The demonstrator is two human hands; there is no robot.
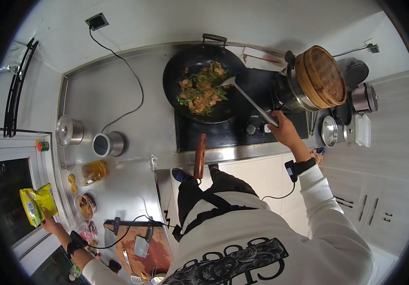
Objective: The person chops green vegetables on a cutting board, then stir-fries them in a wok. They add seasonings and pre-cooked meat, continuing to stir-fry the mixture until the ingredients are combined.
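Observation:
My right hand (283, 129) is closed around the handle of a metal wok spatula (252, 101), whose blade rests against the food in a black wok (174, 73). Browned meat pieces with green vegetables (204, 91) lie in the wok, which stands on a black glass cooktop (190, 137). Its wooden handle (200, 155) points towards me. Far to the left, by the window, my left hand (49, 223) grips a yellow plastic packet (38, 205) that bears writing.
A bamboo steamer (320, 76) sits on a metal pot right of the wok. Along the left counter are an oil bottle (95, 172), a lidded metal pot (69, 131) and a tub of seasoning (86, 206). A cleaver (142, 245) lies on a wooden cutting board (161, 242).

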